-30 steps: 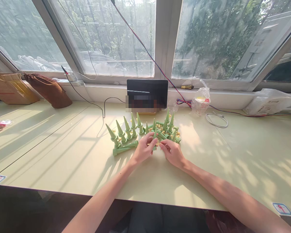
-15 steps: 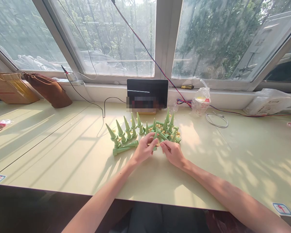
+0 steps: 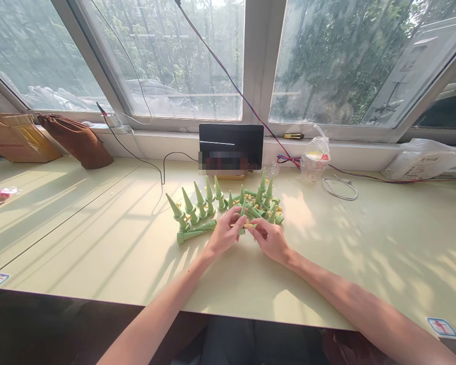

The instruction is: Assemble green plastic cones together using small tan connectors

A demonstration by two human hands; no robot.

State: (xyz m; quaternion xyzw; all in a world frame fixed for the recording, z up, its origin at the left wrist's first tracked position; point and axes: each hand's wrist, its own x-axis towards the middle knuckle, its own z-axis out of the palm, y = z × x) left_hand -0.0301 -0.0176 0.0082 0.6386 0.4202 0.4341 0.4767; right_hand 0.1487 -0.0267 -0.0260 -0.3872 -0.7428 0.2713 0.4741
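My left hand (image 3: 225,234) is closed around a green plastic watering spike (image 3: 243,209), its point facing up. A small yellow valve piece (image 3: 248,224) lies crosswise at the spike's body, pinched by the fingertips of my right hand (image 3: 270,238). Whether the piece sits inside the spike I cannot tell. Left of my hands, several similar spikes (image 3: 190,207) stand in a slanting row, with yellow bits among them. One long green spike (image 3: 196,232) lies flat in front of that row. Behind my hands is a pile of green parts (image 3: 255,210) mixed with yellow pieces.
A dark screen (image 3: 231,142) stands at the back of the table (image 3: 117,243). Right of it are a plastic-wrapped cup (image 3: 314,161), a coiled white cable (image 3: 339,188) and a yellow cutter (image 3: 294,136). A brown pouch (image 3: 76,139) and a cardboard box (image 3: 21,139) sit back left.
My right hand has shifted slightly left toward the held spike. More of the yellow valve piece now shows across the spike. My left hand has barely moved.
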